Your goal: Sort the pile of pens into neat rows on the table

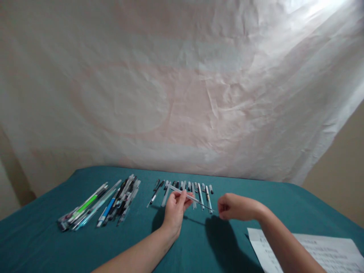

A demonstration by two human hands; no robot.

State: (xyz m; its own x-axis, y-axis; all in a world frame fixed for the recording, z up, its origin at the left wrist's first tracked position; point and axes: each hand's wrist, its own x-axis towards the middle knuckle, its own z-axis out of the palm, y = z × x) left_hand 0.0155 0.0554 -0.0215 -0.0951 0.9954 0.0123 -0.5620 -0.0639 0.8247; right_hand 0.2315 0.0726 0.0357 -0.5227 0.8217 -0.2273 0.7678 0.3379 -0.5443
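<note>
My left hand (176,212) pinches a clear, slim pen barrel (191,197) between thumb and fingers, holding it slanted above the table. A thin dark refill (205,206) reaches out of the barrel's lower right end. Close to the refill's tip is my right hand (234,207), its fingers curled closed; whether they grip anything is hidden. Behind my left hand lies a row of pens (200,195) and clear barrels, with pen caps (211,189) lined up along its far side.
A bundle of pens (125,199) lies at the left, beside a pile with a bright green pen (87,203). A printed paper sheet (324,252) rests at the front right, partly under my right forearm. A pale sheet (182,91) hangs behind the green-covered table (119,254).
</note>
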